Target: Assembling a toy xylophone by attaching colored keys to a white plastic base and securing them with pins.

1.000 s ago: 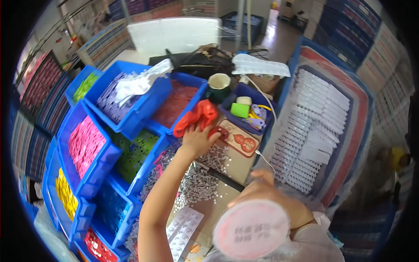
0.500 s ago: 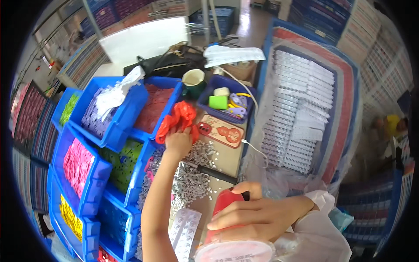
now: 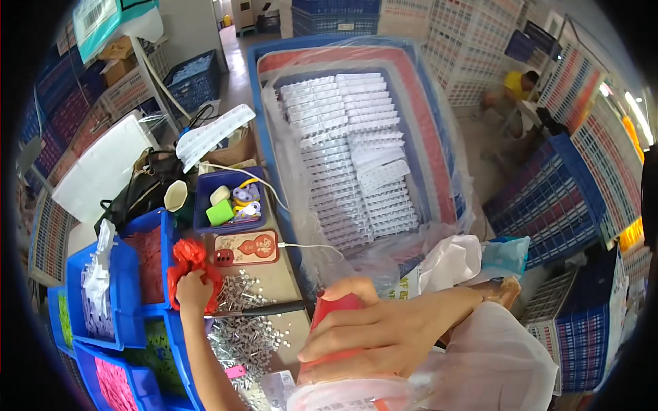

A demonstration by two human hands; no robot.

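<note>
My left hand (image 3: pixel 194 290) is closed on a crumpled red plastic bag (image 3: pixel 190 255), its fingertips sunk in the folds. The bag lies against the blue bins, beside a heap of small silver metal pins (image 3: pixel 240 335). My right hand (image 3: pixel 391 325) wraps over a red container (image 3: pixel 340 306) with a broad, pale round end (image 3: pixel 349 397) toward me. A dark-handled rod (image 3: pixel 271 309) lies across the pin heap between my hands. A clear plastic strip (image 3: pixel 277 388) is partly hidden beside the container.
Blue bins (image 3: pixel 130 330) of coloured pieces stand at left. Beyond the pins are a red-edged phone (image 3: pixel 247 247) on a white cable and a small blue basket (image 3: pixel 199 205) of tools. A large plastic-lined crate (image 3: pixel 439 137) holds stacked white strips. A person in yellow (image 3: pixel 515 85) is far off.
The view has swung to the right, so the bench things sit further left. My left hand still grips the red bag, and my right hand still holds the red container.
</note>
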